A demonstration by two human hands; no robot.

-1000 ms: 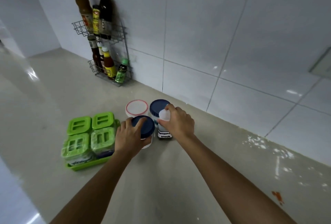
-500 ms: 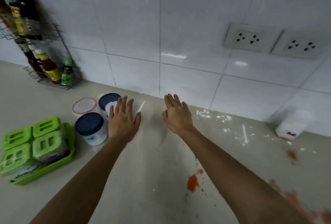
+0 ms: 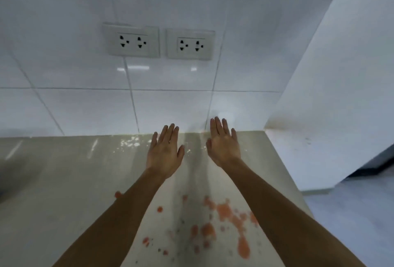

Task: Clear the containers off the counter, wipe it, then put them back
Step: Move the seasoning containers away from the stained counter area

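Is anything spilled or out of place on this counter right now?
Yes: orange-red splatter stains the counter in the foreground, right of centre. Pale specks lie by the wall, beside the left hand.

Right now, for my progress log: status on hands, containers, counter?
Left grip open, right grip open, both empty. No containers in view. Glossy beige counter carries orange-red splatter, unwiped.

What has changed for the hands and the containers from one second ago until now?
One second ago the left hand gripped a blue-lidded jar and the right hand held a small bottle; both let go. Now both are open and empty over the counter. The view swung right: the containers are out of sight, the wall sockets face the camera. The orange stains remain unwiped.
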